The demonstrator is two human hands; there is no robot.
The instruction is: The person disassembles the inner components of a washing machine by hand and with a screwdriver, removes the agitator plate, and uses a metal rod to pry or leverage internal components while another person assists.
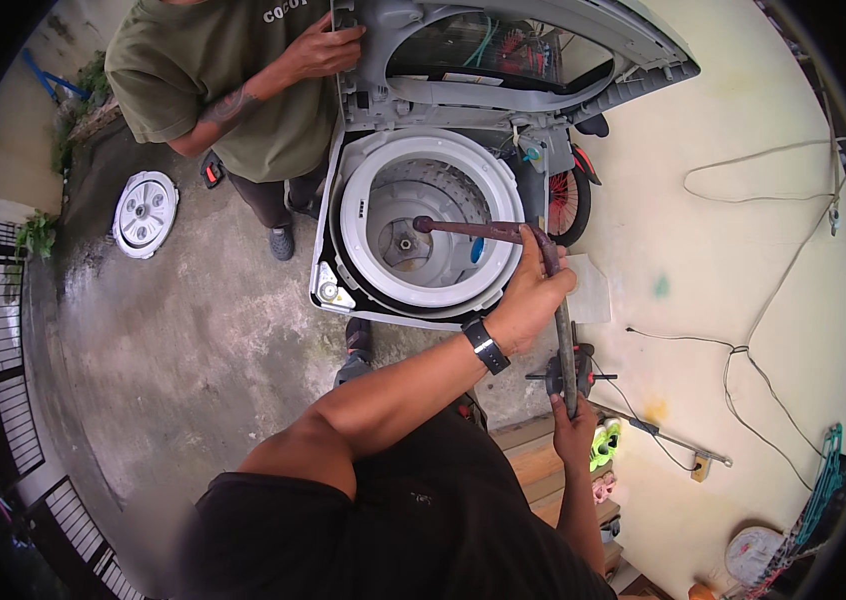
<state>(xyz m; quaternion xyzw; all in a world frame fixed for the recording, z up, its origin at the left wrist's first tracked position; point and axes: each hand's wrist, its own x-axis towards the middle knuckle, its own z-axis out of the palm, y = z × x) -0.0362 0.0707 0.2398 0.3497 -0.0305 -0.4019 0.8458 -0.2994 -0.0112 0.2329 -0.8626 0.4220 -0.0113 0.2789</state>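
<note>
The right hand (573,432), nearest the body, grips the lower end of a bent metal bar (565,350); the left hand (528,305) is clamped near its bend. The hands are apart, a spacing that likely steadies the bar's weight. Beyond the left hand, the bar's head hangs over a washing machine tub (357,230). Farther out, a co-worker's hand (328,48) grasps the raised lid (503,95), apparently keeping it open.

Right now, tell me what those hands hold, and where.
A long, bent, brown metal bar: the left hand grips it near its bend, the right hand at its lower end.
</note>
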